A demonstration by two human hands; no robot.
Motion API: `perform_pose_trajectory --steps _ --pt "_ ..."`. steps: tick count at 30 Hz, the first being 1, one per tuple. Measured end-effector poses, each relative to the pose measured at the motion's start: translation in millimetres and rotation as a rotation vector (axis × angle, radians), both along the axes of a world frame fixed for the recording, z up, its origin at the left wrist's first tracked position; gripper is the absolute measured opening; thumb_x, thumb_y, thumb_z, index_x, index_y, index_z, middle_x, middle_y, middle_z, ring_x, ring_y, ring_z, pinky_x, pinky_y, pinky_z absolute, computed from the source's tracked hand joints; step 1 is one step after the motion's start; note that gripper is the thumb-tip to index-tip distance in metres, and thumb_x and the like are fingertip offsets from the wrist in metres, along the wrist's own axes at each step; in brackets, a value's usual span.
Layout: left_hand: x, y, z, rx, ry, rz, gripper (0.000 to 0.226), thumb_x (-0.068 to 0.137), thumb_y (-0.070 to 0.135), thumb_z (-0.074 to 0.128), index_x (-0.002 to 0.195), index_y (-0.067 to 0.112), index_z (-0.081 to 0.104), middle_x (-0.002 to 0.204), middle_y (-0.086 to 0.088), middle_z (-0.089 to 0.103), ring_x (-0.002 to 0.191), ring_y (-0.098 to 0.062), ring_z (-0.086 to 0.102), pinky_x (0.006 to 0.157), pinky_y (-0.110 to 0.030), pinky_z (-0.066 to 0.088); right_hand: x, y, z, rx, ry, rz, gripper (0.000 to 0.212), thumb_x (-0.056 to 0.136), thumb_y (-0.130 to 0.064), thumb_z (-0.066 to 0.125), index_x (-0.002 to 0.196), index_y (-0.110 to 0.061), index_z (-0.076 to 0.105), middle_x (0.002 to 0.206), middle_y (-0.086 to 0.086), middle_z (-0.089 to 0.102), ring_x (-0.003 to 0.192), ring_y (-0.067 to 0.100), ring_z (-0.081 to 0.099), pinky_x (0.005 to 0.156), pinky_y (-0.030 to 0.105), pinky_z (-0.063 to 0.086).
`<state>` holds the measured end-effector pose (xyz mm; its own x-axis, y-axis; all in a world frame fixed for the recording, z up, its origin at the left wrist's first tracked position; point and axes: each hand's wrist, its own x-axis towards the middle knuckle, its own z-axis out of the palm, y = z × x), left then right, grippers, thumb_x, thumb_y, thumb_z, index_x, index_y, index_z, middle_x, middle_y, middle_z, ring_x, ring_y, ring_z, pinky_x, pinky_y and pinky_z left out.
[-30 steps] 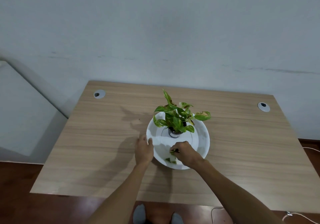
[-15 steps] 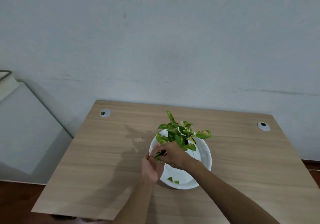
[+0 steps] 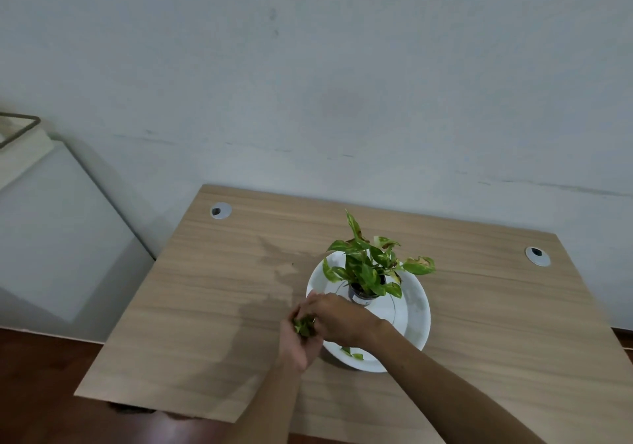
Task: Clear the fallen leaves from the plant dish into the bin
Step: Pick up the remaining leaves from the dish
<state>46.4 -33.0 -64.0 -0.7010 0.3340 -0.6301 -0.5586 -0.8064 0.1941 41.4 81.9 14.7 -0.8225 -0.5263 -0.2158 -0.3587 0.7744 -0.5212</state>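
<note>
A clump of picked leaves (image 3: 303, 326) is held in the cupped left hand (image 3: 297, 339), fingers curled up round it, just off the dish (image 3: 416, 320) rim on the side away from the plant (image 3: 368, 265). The right hand (image 3: 337, 318) is bent over the same clump, fingertips meeting the left palm; whether a leaf is pinched or only being pressed in can't be told. Two small leaves (image 3: 352, 353) are left on the dish, just behind the right wrist, i.e. the near rim. The pot (image 3: 359, 297) sits just beyond the right knuckles. No bin is seen in view.

Risks, as judged: w/ the clump loosely cupped, bits could be dropped onto the table (image 3: 205, 306) when the hands are parted or the carry is begun. The dish rim could be nudged by the right forearm, which is crossed over it, & the pot tipped. The remaining two leaves could be missed, being hidden under the arm.
</note>
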Motion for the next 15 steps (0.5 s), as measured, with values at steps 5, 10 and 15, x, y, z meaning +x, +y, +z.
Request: perform_pose_trajectory --steps 5,10,15 --pt "3.7 -4.0 -3.6 0.079 -0.071 0.071 0.031 0.093 0.017 0.042 0.1 -0.001 0.067 0.095 -0.017 0.072 0.083 -0.026 0.07 0.069 -0.034 0.061 0.1 7.7 -2.9 -0.032 0.087 0.027 0.052 0.075 0.005 0.045 0.115 -0.021 0.065 0.12 -0.002 0.063 0.109 0.017 0.056 0.088 0.04 0.052" --pt "1.4 -10.2 -10.7 0.197 -0.069 0.105 0.036 0.094 0.017 0.038 0.099 -0.005 0.067 0.094 -0.021 0.073 0.084 -0.033 0.073 0.08 -0.045 0.06 3.2 18.4 -5.3 -0.167 0.153 -0.115 0.038 0.088 -0.005 0.05 0.115 -0.027 0.066 0.12 -0.005 0.063 0.112 0.007 0.056 0.096 0.022 0.046" --pt "1.9 -15.4 -15.4 0.238 -0.077 0.071 0.042 0.086 0.013 0.042 0.115 -0.008 0.062 0.118 -0.025 0.066 0.103 -0.039 0.068 0.089 -0.051 0.053 12.2 39.0 -18.6 -0.196 0.23 -0.3 0.025 0.091 -0.017 0.054 0.109 -0.026 0.069 0.106 -0.009 0.068 0.093 0.0 0.059 0.083 0.021 0.052"
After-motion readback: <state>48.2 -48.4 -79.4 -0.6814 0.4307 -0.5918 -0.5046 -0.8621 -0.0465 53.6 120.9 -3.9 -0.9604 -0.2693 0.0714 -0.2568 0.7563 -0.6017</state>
